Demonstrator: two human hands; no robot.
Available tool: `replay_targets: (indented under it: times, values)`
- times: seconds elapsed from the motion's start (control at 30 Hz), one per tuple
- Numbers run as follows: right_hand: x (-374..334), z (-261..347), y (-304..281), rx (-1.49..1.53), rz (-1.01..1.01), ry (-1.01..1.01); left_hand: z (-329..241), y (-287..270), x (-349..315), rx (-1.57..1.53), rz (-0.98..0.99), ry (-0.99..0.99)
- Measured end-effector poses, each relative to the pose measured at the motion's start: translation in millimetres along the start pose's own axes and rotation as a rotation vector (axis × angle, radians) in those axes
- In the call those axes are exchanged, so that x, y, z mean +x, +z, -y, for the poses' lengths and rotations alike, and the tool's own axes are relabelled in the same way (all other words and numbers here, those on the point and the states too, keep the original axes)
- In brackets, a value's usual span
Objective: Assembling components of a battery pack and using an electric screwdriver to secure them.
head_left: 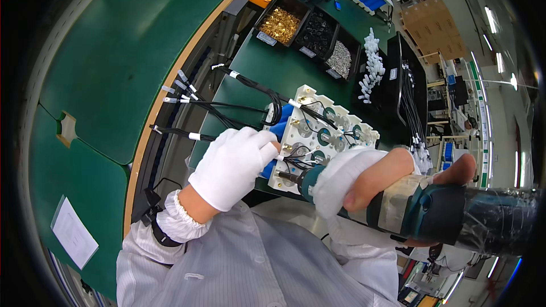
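Observation:
My right hand (364, 179), in a white glove with bare fingertips, grips a teal and black power screwdriver (424, 207). Its bit (286, 175) points left and meets the near left edge of a white plastic plate (278, 183). Blue cells (280, 128) show beside and under this plate, which carries metal tabs and thin black wires. Gloved too, my left hand (236, 165) rests at the plate's left edge with curled fingers pressed together; what they pinch is hidden. A black cable bundle (179, 131) runs under this hand, and wires emerge past its fingertips.
Behind the plate stand black bins of brass-coloured fasteners (280, 24), black parts (317, 33) and silver fasteners (339, 59). White caps (371, 68) lie right of them, beside a black bin (406, 85) with hanging cables. More black cables (227, 105) cross the bench's left edge.

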State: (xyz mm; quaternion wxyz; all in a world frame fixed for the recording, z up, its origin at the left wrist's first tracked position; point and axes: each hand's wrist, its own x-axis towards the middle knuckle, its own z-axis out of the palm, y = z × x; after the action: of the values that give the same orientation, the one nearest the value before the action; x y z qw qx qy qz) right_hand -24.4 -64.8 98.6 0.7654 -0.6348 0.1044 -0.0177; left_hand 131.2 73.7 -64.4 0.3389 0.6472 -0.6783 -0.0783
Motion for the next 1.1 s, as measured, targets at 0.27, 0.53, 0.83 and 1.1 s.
replay_targets:
  times: [0.27, 0.53, 0.83, 1.1]
  values:
    - [-19, -19, -11, 0.089, 0.095, 0.001, -2, 5, -1, -0.021, -0.098, -0.016]
    - [-126, -9, -15, -0.326, -0.718, -0.884, 1, 4, 0, -0.046, -0.045, 0.003]
    - [-340, -142, -104, -0.980, -1.273, 0.513, -22, -21, 13, -0.036, 0.085, 0.035]
    - [-337, -238, -189, -1.038, -1.197, 0.583, -44, -18, 38, -0.190, 0.133, -0.130]
